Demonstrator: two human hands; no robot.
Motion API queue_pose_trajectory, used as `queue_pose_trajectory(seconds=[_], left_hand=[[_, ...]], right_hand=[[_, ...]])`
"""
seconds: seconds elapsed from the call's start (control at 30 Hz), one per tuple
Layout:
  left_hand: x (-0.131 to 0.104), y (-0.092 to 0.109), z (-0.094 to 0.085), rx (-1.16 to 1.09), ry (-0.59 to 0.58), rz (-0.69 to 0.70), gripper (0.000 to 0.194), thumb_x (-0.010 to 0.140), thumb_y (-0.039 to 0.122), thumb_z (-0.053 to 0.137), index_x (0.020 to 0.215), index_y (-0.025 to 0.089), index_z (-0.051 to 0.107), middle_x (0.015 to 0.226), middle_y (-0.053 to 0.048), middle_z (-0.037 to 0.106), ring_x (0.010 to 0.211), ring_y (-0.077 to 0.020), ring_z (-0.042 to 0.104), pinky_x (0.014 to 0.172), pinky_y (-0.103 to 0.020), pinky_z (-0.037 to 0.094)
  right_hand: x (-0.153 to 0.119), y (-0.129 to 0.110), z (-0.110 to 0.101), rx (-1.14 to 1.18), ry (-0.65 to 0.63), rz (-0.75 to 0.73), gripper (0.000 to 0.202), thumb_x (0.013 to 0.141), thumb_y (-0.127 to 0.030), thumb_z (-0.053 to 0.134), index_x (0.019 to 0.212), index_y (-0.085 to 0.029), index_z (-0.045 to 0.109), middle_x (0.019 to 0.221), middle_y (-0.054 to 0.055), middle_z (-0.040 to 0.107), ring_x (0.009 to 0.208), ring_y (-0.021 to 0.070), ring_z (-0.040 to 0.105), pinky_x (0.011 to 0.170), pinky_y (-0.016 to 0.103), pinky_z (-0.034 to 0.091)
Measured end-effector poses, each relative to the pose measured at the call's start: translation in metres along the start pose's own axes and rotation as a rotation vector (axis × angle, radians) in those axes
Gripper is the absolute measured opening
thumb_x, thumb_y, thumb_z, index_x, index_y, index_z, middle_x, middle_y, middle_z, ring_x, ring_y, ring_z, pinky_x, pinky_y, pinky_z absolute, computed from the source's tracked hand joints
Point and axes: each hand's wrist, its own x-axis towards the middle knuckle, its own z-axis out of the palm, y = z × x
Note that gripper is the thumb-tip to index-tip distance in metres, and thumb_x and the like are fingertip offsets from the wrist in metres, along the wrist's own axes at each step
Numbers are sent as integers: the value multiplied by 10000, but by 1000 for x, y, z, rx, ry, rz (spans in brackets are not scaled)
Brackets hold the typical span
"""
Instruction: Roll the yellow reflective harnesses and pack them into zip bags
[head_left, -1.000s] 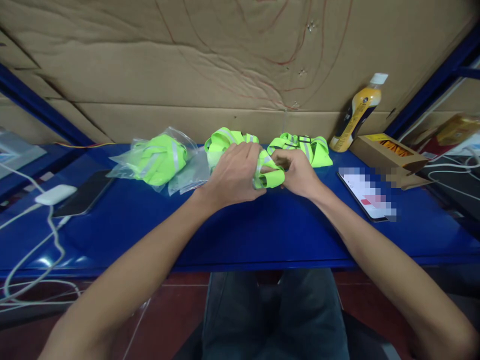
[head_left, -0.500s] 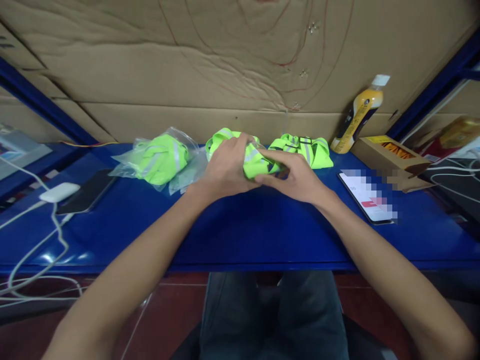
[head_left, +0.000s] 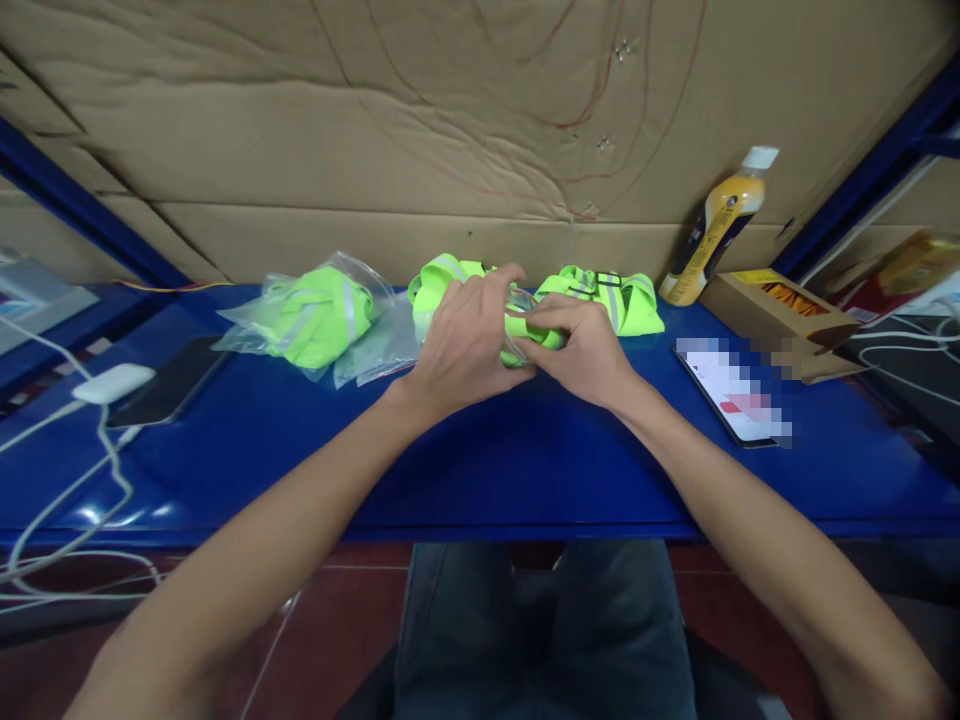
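Over the blue shelf, my left hand (head_left: pixel 472 340) is wrapped around a neon yellow-green reflective strap bundle (head_left: pixel 516 327), its fingers curled over the far side. My right hand (head_left: pixel 589 350) pinches the right end of the same bundle between thumb and fingers. Much of the held bundle is hidden by both hands. Behind my left hand sits another reflective strap bundle (head_left: pixel 441 278). A third bundle with a black buckle (head_left: pixel 637 305) lies just beyond my right hand. To the left, a bundle in a clear plastic bag (head_left: pixel 322 315) rests near flat clear bags (head_left: pixel 384 345).
A yellow drink bottle (head_left: pixel 716 235) leans at the back right beside an open cardboard box (head_left: pixel 787 310). A lit phone (head_left: pixel 724 395) lies at right. At left are a dark phone (head_left: pixel 169 385), a white charger (head_left: pixel 114 384) and cables. Cardboard (head_left: pixel 375 140) backs the blue shelf (head_left: pixel 465 480).
My right hand has shifted slightly left and its fingers have closed into a tighter pinch on the bundle. Less of the held bundle shows between my hands.
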Motion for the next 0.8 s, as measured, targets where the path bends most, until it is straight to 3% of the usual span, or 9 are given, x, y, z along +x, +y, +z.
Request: queue_pose_trajectory(seconds=[0.13,0.2,0.3,0.37,0.43,0.53,0.6,0.7,0.8], left_hand=[[7,-7,-13,-170,-6,19,1233,665,609,973,1584,261,229,1540,-179,532,1343,-360,608,1137,-519,487],[9,-10,-18,-87,-71,-12,1179,675,589,979,1576,234,306,1524,-180,561,1369,-377,591,1157,-531,473],[8,-9,-20,35,-163,-92,962,726,507,935,1489,184,446,1355,-166,681,1285,-407,651,1064,-515,525],[6,-3,-18,39,-152,-119,859,735,474,894,1430,176,486,1267,-152,714,1198,-392,700,975,-473,562],[4,4,-16,71,-123,-85,727,748,412,843,1360,177,527,1221,-148,723,1162,-378,714,941,-450,569],[2,7,-13,154,-140,22,576,750,338,787,1256,162,574,1130,-161,729,1100,-383,714,907,-459,569],[2,4,-11,164,-150,83,556,740,329,780,1230,159,581,1157,-180,726,1122,-401,697,944,-490,558],[5,-4,-8,70,-82,68,573,719,354,795,1215,168,577,1219,-183,722,1155,-399,694,994,-495,539],[8,-9,-9,-41,24,-131,579,711,437,832,1170,196,575,1086,-118,749,1045,-359,735,915,-443,547]], right_hand=[[2,9,-1,181,161,75,232,832,-445,845,891,-220,837,942,60,782,829,212,668,768,367,549],[2,12,-3,267,189,137,362,811,-516,861,1017,-219,836,1065,65,795,730,172,637,644,331,534],[3,12,-8,343,108,187,531,778,-513,889,1216,-241,763,1124,40,783,613,114,557,537,279,462],[4,10,-11,307,52,139,473,767,-443,893,1157,-221,745,1040,18,775,676,125,585,613,273,481],[3,9,-12,179,-26,75,274,778,-330,846,990,-183,753,893,-6,737,738,140,595,683,272,469],[1,8,-10,-44,-112,54,30,781,-179,740,776,-150,742,692,-34,612,687,120,538,653,263,386],[1,9,-7,-73,-89,81,25,761,-146,736,738,-149,745,670,-32,598,671,114,533,640,265,373],[2,8,-10,209,-87,204,173,718,-233,843,867,-166,785,792,-14,700,609,109,556,590,275,429],[4,6,-19,646,-78,335,415,727,-409,915,1061,-201,786,961,20,768,606,132,638,603,320,551]])
